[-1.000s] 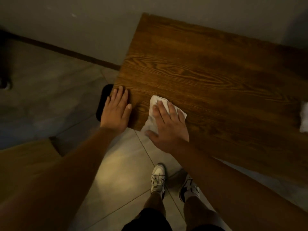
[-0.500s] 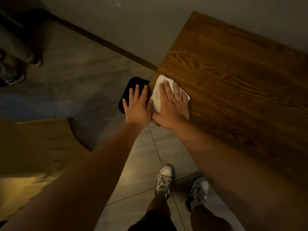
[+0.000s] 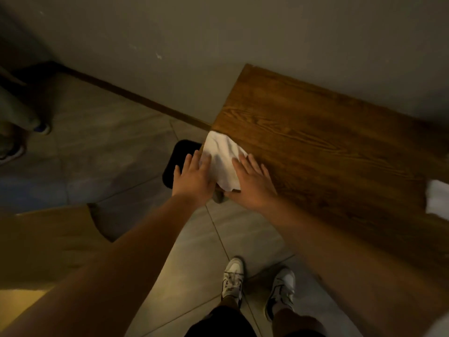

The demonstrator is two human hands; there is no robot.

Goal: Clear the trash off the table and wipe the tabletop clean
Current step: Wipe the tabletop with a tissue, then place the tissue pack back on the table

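The cloth (image 3: 224,161) lies at the desk's (image 3: 328,152) nine-o'clock corner, soft and light; both flat, spread hands, left (image 3: 194,178) and right (image 3: 254,182), press it; bunching its middle probably grips best.

White cloth (image 3: 222,161) lies spread over the wooden table's (image 3: 328,147) left corner.

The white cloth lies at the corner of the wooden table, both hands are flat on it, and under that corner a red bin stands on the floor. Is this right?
One detail is wrong: the bin is black, not red, as the head view shows. The white cloth does lie at the corner of the wooden table, with the left hand and right hand flat on it.
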